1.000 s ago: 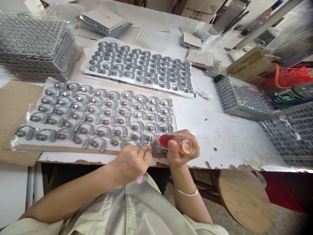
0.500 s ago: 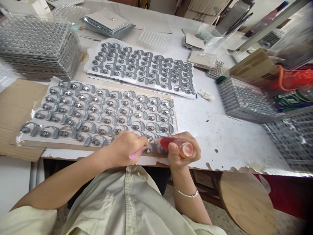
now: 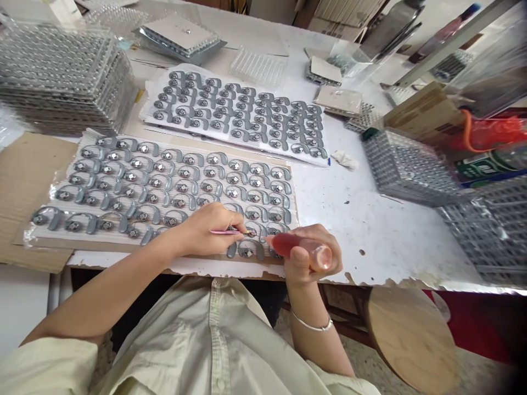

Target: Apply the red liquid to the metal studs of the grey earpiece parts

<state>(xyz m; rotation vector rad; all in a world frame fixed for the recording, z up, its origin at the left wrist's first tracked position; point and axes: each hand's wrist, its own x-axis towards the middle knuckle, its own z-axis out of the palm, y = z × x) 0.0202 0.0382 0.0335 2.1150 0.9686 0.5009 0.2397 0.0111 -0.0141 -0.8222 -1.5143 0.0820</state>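
Note:
My left hand (image 3: 208,230) pinches a slim pink-handled pick (image 3: 222,232), whose fine tip rests at a grey hook-shaped part (image 3: 251,232) with a round metal centre. My right hand (image 3: 308,260) grips a small translucent squeeze bottle (image 3: 300,247) of red liquid, its nozzle end close to the parts just right of the pick's tip. Rows of these parts lie on a white sheet (image 3: 82,239) over a cardboard backing. My left hand hides some of them.
A second sheet of grey parts (image 3: 288,151) lies farther up the white, chipped table (image 3: 370,236). Stacked clear trays (image 3: 61,82) stand at the back left, and grey perforated trays (image 3: 407,167) at right. A round wooden stool (image 3: 411,340) stands below the table edge.
My left hand has moved up onto the sheet, and the pick has swung from slanting down to nearly level. My right hand and bottle have shifted slightly right.

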